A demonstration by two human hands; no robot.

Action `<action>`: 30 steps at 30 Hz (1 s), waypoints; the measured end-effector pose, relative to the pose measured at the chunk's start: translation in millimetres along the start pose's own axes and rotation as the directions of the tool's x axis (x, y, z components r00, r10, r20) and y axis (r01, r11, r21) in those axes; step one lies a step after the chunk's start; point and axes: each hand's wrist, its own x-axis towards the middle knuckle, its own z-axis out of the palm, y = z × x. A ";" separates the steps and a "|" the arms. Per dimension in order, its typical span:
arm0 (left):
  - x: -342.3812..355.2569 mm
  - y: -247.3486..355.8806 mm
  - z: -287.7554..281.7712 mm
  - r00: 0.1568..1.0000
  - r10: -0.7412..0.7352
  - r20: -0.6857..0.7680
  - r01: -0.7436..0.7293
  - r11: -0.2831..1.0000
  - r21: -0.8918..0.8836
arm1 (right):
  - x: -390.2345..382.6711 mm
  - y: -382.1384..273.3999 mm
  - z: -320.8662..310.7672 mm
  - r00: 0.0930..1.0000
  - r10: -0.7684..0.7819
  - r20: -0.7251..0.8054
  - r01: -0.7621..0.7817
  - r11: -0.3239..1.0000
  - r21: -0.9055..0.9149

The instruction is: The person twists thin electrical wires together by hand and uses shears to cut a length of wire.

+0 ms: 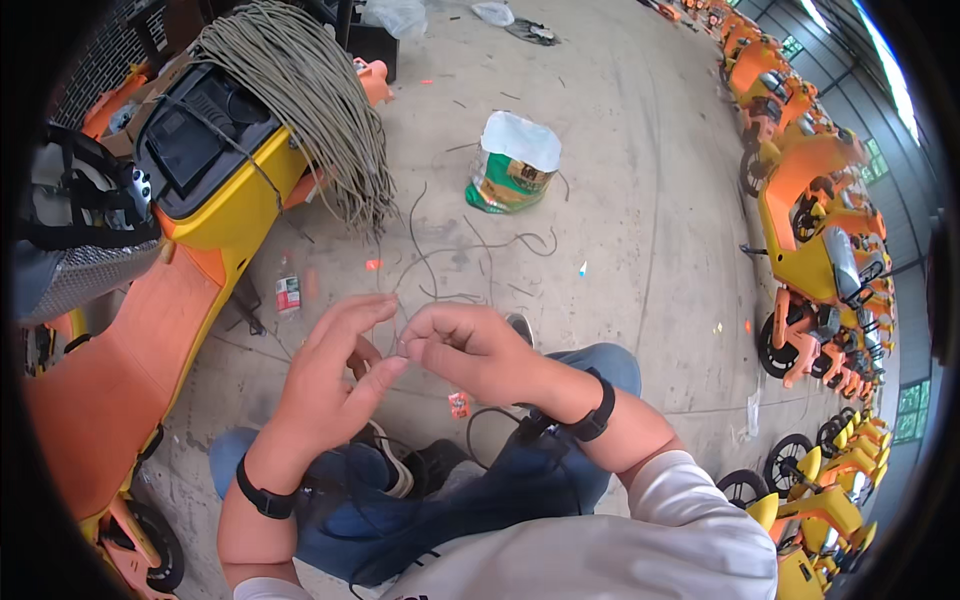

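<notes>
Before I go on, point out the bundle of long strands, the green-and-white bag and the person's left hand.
Bundle of long strands [300, 110]: head view, middle of its draped strands.
Green-and-white bag [514, 182]: head view, printed front below the pale flap.
Left hand [324, 372]: head view, back of the hand.

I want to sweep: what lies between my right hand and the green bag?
In the head view, loose thin strands lie on the floor between the right hand and the green bag.

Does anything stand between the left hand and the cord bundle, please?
Nothing visible stands between the left hand and the cord bundle; the bottle is on the floor, left of that path.
</notes>
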 end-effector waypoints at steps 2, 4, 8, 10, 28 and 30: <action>-0.4 -6.0 2.6 0.999 0.030 -0.034 -0.030 0.999 -0.009 | -0.3 -5.1 -0.3 1.000 0.027 0.005 -0.028 1.000 0.013; -2.4 -3.5 1.1 0.995 0.059 -0.079 -0.060 0.998 -0.012 | 0.7 -3.9 0.4 0.999 0.048 0.012 -0.049 0.998 0.038; -3.9 -1.8 -5.6 0.999 0.028 -0.037 -0.029 0.999 -0.030 | 1.9 -1.0 1.0 0.995 0.064 0.072 -0.066 0.997 0.028; -4.4 -9.3 -5.9 0.999 0.028 -0.021 -0.029 0.998 -0.048 | 0.6 3.5 0.5 0.993 0.048 0.109 -0.054 0.997 0.047; 2.4 -17.3 -7.8 0.982 -0.187 0.025 0.188 0.969 -0.160 | 2.9 -3.4 -1.6 0.990 -0.063 -0.128 0.010 0.925 -0.379; 1.9 -17.6 -7.7 0.983 -0.184 0.007 0.182 0.965 -0.188 | 3.7 -12.3 -1.6 0.991 0.045 -0.122 -0.075 0.963 -0.259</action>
